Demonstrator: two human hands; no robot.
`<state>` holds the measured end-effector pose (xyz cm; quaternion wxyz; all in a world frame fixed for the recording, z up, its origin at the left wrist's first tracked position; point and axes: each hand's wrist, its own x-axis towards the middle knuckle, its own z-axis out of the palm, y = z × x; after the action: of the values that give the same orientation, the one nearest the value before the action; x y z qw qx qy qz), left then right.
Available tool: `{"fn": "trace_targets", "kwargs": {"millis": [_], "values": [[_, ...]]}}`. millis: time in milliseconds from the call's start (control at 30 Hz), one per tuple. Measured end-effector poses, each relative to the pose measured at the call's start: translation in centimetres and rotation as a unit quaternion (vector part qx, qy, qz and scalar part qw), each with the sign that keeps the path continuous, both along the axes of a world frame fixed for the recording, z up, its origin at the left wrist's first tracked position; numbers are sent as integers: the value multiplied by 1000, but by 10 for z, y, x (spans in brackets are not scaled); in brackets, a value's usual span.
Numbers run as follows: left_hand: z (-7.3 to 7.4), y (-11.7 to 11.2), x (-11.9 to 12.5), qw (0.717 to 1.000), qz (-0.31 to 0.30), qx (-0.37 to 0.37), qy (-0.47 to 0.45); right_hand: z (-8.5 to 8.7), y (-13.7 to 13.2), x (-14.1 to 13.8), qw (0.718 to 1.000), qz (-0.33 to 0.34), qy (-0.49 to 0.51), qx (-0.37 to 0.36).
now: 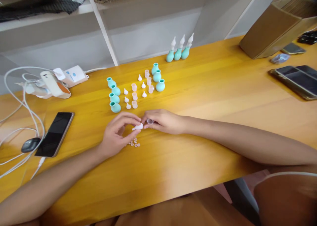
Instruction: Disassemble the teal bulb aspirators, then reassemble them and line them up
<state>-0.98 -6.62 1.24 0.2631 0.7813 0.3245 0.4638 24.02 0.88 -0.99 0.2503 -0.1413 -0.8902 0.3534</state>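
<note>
Between the thumb and fingers of my left hand (pixel 117 133) is a small white pointed nozzle tip (pixel 138 127). My right hand (pixel 164 120), close beside it, grips a small clear plastic cup (pixel 150 121). Below my left fingers lie several tiny pale rings (pixel 135 145). Beyond my hands stand rows of clear cups (pixel 134 96) and white nozzle tips (pixel 126 99). Teal rubber bulbs flank them, some on the left (pixel 114 98) and others on the right (pixel 157 76). Farther back, three teal bulbs (pixel 177 54) carry white tips.
At left are a phone (pixel 54 134), a black mouse (pixel 30 145), looping white cables (pixel 32 112) and a power strip (pixel 74 75). A cardboard box (pixel 274 29) and a dark phone-like device (pixel 297 80) occupy the right. White shelving (pixel 148 28) borders the wooden table's back edge.
</note>
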Motion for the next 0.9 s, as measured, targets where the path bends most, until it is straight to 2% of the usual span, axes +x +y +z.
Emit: {"fn": "trace_targets", "kwargs": {"millis": [300,433,600,767,900], "values": [[-3,-1,-4,999,-17,-21,45,-1,-21,-8,995,-55,-73,50],[-5,-1,-5,999,-15,-20,42,-2,-27,-11,993,-84,-68,47],[0,-5,-2,998,-5,2,68,2,-34,-12,984,-130,-111,41],[4,-9,2,995,24,32,90,5,-37,-14,978,-139,-149,54],[3,-8,2,995,23,26,92,6,-37,-15,976,-142,-156,58]]}}
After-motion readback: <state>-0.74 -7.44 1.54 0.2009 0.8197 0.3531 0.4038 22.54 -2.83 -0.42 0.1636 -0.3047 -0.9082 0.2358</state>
